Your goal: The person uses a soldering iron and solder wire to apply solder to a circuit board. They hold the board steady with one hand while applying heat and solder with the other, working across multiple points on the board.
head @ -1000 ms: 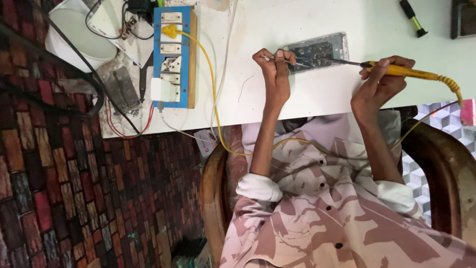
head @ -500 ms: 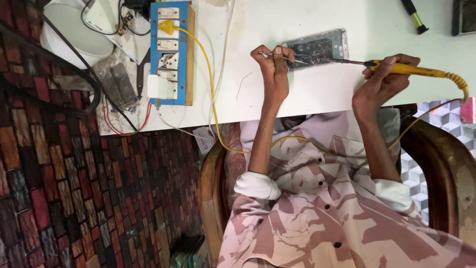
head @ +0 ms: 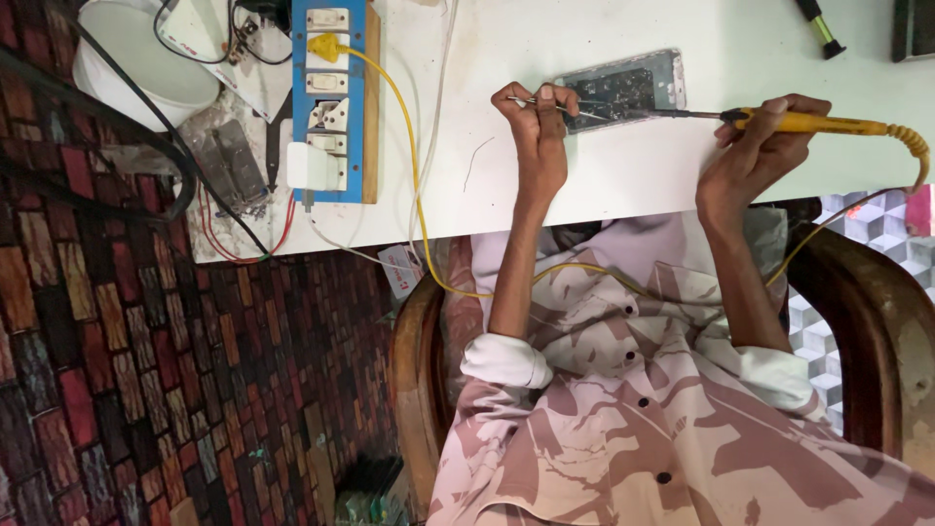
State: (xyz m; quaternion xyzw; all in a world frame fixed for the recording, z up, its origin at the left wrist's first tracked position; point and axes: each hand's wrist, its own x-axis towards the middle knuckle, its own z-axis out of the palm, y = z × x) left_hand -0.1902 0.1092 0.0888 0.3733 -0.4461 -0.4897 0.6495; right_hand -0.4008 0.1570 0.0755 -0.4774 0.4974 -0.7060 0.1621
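Note:
An opened phone [head: 623,86] with its circuit board showing lies on the white table [head: 604,185]. My left hand [head: 538,136] is closed on thin metal tweezers [head: 555,105], whose tips rest on the phone's left part. My right hand [head: 758,161] grips a yellow-handled soldering iron [head: 808,122]. Its metal tip reaches left onto the phone's lower edge. A yellow cord [head: 911,146] curls off the iron's rear end.
A blue power strip [head: 331,97] with a yellow plug and yellow cable [head: 414,166] lies at the table's left, next to a white bowl [head: 146,58] and tangled wires. A screwdriver [head: 820,27] and a dark device [head: 914,29] sit at top right. Wooden chair arms [head: 862,321] flank my lap.
Both hands stay on the phone with tweezers and iron; only small shifts of the hands and the camera view.

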